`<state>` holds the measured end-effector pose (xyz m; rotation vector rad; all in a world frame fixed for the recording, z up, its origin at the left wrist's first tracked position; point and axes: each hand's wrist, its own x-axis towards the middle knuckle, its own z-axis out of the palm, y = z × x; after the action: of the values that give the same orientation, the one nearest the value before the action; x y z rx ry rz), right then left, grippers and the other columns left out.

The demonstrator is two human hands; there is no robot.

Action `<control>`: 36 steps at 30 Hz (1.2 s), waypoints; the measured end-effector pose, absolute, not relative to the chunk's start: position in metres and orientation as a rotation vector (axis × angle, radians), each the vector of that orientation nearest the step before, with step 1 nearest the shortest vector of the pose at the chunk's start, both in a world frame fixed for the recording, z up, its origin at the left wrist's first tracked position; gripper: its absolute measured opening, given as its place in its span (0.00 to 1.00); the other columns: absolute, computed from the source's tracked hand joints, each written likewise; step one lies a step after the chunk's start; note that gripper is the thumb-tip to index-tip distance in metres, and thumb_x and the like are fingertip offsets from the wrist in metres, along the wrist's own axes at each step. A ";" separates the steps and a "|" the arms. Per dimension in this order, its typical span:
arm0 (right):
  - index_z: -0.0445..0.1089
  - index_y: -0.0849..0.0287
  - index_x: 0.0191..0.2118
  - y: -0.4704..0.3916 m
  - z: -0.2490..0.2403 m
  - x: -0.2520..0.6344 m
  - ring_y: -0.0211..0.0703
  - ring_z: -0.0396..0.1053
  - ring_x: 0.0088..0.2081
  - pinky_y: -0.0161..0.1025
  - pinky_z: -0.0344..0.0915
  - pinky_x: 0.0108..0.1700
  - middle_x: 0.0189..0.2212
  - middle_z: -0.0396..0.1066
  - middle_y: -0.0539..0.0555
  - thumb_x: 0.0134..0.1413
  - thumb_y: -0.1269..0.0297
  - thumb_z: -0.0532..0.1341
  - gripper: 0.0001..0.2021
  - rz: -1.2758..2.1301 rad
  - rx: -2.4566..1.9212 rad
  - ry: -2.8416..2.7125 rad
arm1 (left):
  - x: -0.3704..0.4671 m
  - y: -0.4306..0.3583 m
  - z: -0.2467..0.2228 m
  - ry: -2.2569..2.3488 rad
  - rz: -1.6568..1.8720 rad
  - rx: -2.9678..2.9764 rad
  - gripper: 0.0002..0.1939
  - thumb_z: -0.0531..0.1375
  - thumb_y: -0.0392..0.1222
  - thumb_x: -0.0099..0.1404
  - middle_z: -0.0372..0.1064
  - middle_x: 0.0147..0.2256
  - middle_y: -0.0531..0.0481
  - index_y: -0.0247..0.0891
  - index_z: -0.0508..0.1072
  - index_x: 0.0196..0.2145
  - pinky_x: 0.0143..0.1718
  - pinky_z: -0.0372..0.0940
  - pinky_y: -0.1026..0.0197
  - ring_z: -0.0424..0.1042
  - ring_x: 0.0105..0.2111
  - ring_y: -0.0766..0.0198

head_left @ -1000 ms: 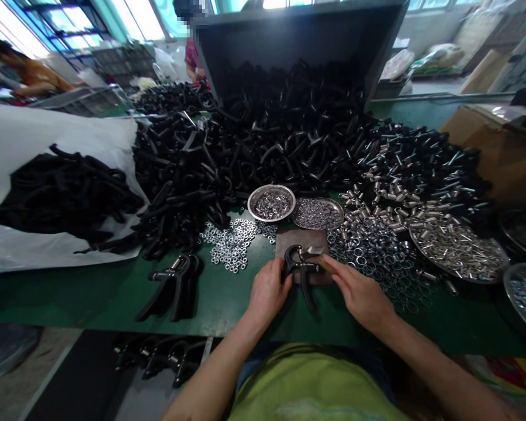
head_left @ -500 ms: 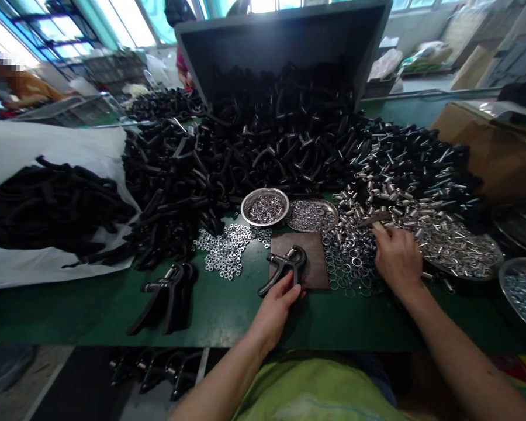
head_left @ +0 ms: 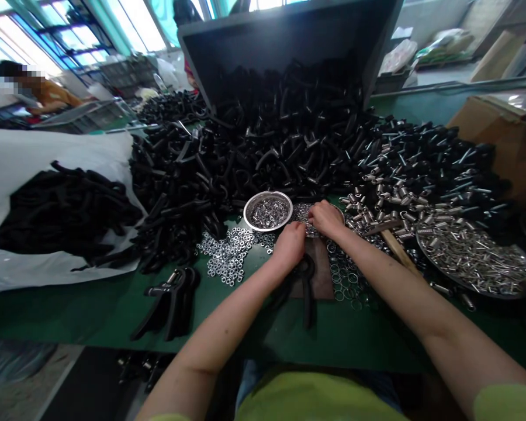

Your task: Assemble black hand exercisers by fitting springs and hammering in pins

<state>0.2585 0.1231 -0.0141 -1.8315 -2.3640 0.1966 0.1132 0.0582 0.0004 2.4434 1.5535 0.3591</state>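
Note:
A black hand grip exerciser [head_left: 307, 292] lies partly on a brown square plate [head_left: 323, 269], its upper part hidden behind my left hand. My left hand [head_left: 290, 248] is closed above it, fingertips close to the rim of a shallow dish of small metal parts [head_left: 301, 214]. Reaching over that dish, my right hand [head_left: 326, 218] has its fingers pinched together near the left fingertips. Whatever either hand holds is too small or hidden to make out. A hammer with a wooden handle [head_left: 398, 250] lies right of my right forearm.
A steel bowl of small parts [head_left: 268, 211] stands beside loose nuts [head_left: 230, 254]. Assembled grip exercisers [head_left: 169, 301] stand at left. Black handles [head_left: 254, 158] heap before a grey bin [head_left: 289, 35]. Springs and pins fill a tray [head_left: 477, 257]; metal rings [head_left: 348, 280] lie right of the plate.
My right hand has let go of the hammer and moved left to the dish. My left hand has moved off the exerciser's handle, up toward the dish. The exerciser's visible handle now points toward me.

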 end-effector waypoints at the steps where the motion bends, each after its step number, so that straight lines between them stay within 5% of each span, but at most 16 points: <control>1: 0.76 0.60 0.33 0.124 -0.015 0.258 0.50 0.64 0.43 0.41 0.62 0.43 0.35 0.72 0.61 0.53 0.66 0.60 0.07 0.210 -1.840 -2.352 | 0.121 0.071 -0.004 1.601 0.293 2.474 0.15 0.48 0.28 0.64 0.70 0.42 0.38 0.29 0.72 0.43 0.45 0.64 0.57 0.69 0.44 0.56; 6: 0.74 0.60 0.34 0.123 -0.017 0.267 0.49 0.66 0.43 0.40 0.61 0.43 0.35 0.73 0.60 0.54 0.65 0.59 0.07 0.292 -1.840 -2.242 | 0.147 0.096 -0.015 1.719 0.200 2.477 0.17 0.45 0.26 0.64 0.69 0.40 0.31 0.23 0.73 0.39 0.40 0.64 0.57 0.68 0.44 0.52; 12: 0.71 0.60 0.39 0.126 -0.025 0.278 0.46 0.69 0.40 0.40 0.62 0.43 0.35 0.74 0.58 0.54 0.70 0.56 0.09 0.448 -1.838 -1.955 | 0.148 0.096 -0.015 1.730 0.245 2.465 0.18 0.44 0.28 0.66 0.69 0.42 0.35 0.27 0.72 0.43 0.41 0.64 0.58 0.69 0.44 0.55; 19: 0.72 0.63 0.36 0.124 -0.024 0.280 0.37 0.70 0.25 0.35 0.66 0.30 0.27 0.75 0.53 0.50 0.69 0.59 0.08 0.815 -1.663 -1.684 | 0.137 0.097 -0.002 1.674 0.332 2.357 0.12 0.52 0.35 0.64 0.74 0.36 0.41 0.34 0.76 0.38 0.42 0.65 0.59 0.73 0.38 0.57; 25: 0.75 0.62 0.34 0.083 -0.005 0.276 0.38 0.70 0.26 0.36 0.66 0.32 0.26 0.75 0.53 0.45 0.65 0.63 0.09 1.008 -1.470 -1.609 | 0.092 0.065 0.009 1.268 0.667 1.420 0.09 0.57 0.32 0.59 0.75 0.32 0.47 0.34 0.72 0.38 0.30 0.68 0.63 0.72 0.25 0.67; 30: 0.75 0.60 0.33 0.043 -0.009 0.263 0.39 0.70 0.27 0.38 0.66 0.33 0.27 0.75 0.52 0.45 0.66 0.64 0.07 1.125 -1.399 -1.614 | 0.049 0.016 0.005 1.104 0.735 1.042 0.08 0.63 0.38 0.56 0.75 0.32 0.47 0.33 0.69 0.33 0.29 0.68 0.65 0.73 0.27 0.68; 36: 0.74 0.58 0.28 0.034 -0.017 0.252 0.38 0.69 0.34 0.36 0.63 0.38 0.29 0.73 0.50 0.45 0.68 0.65 0.01 0.858 -1.391 -2.031 | 0.032 -0.019 -0.005 1.135 0.732 0.964 0.15 0.67 0.45 0.51 0.75 0.30 0.46 0.33 0.69 0.31 0.28 0.67 0.66 0.73 0.26 0.67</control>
<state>0.2518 0.0338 -0.0171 -1.3906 -2.0308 0.8575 0.0318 -0.0193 -0.0052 0.9641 1.1354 0.7319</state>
